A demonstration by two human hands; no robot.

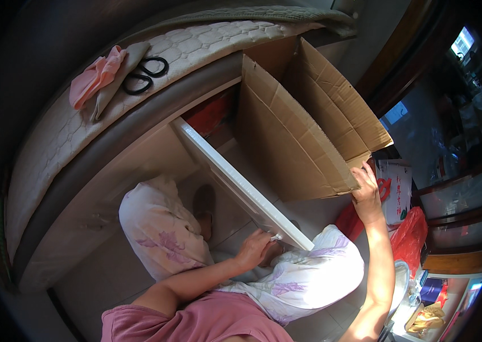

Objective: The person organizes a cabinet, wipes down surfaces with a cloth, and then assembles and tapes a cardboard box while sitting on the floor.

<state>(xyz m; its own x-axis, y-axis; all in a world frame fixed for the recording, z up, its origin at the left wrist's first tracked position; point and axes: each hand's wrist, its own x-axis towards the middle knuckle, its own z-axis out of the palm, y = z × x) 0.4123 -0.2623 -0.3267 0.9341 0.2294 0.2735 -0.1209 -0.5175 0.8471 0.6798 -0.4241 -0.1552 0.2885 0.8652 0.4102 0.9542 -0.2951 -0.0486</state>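
My left hand (254,250) has its fingers closed on the small handle (276,236) of a white cabinet door (241,184), which stands swung out from the cabinet under a bed. Beyond the door is a large cardboard box (292,137), open at the top. My right hand (365,188) grips the near corner of its rim, fingers over the edge. Inside the opening behind the door, something red (213,111) shows in part; the box and door hide the rest.
Black-handled scissors (145,76) and a pink cloth (98,77) lie on the quilted mattress (198,42). At the right are a white printed carton (396,188), a red plastic bag (409,239) and an open drawer or shelf (454,295) with packets. My knees flank the door's outer end.
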